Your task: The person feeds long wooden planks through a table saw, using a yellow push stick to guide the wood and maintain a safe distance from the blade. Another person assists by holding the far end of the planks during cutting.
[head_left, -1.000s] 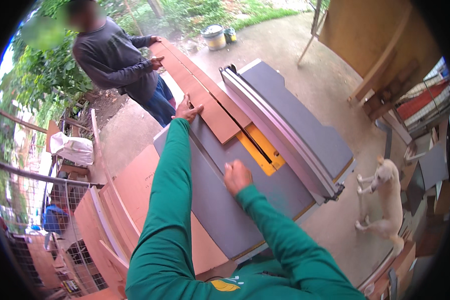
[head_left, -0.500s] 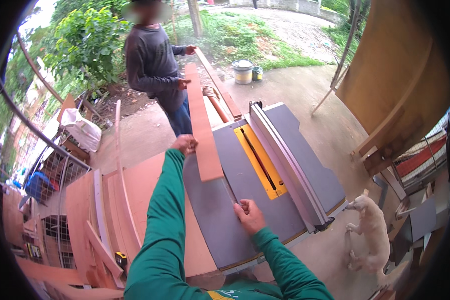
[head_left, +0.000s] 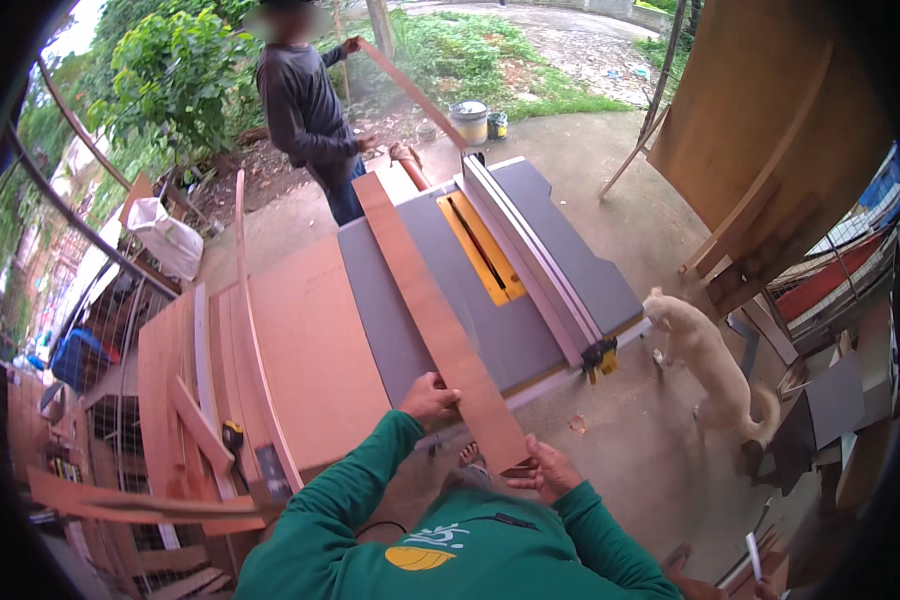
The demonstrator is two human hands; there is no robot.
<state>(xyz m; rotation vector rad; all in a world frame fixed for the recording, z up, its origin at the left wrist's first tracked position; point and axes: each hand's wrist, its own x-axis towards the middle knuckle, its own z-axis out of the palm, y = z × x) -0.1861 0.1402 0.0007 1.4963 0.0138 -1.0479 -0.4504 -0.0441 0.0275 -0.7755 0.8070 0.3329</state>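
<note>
A long reddish-brown board [head_left: 420, 290] lies diagonally across the grey table saw [head_left: 595, 265], its near end overhanging the front edge. My left hand [head_left: 428, 398] is closed on the board's left edge. My right hand [head_left: 546, 472] grips the near end, fingers curled beneath it. Right of the board are the yellow insert [head_left: 500, 285] with its dark slot and the rail-like fence [head_left: 525, 270].
A co-worker [head_left: 305, 120] stands beyond the saw, holding a thin strip [head_left: 410, 85]. Plywood pieces [head_left: 310, 310] lie at left with a tape measure [head_left: 232, 437]. A pale dog [head_left: 710, 370] stands at right, near stacked offcuts [head_left: 835, 395] and a leaning panel [head_left: 730, 120].
The board has slid toward me, away from the co-worker's lower hand; their other hand holds the strip higher. My hands have drawn back, and my right hand now grips the board's end.
</note>
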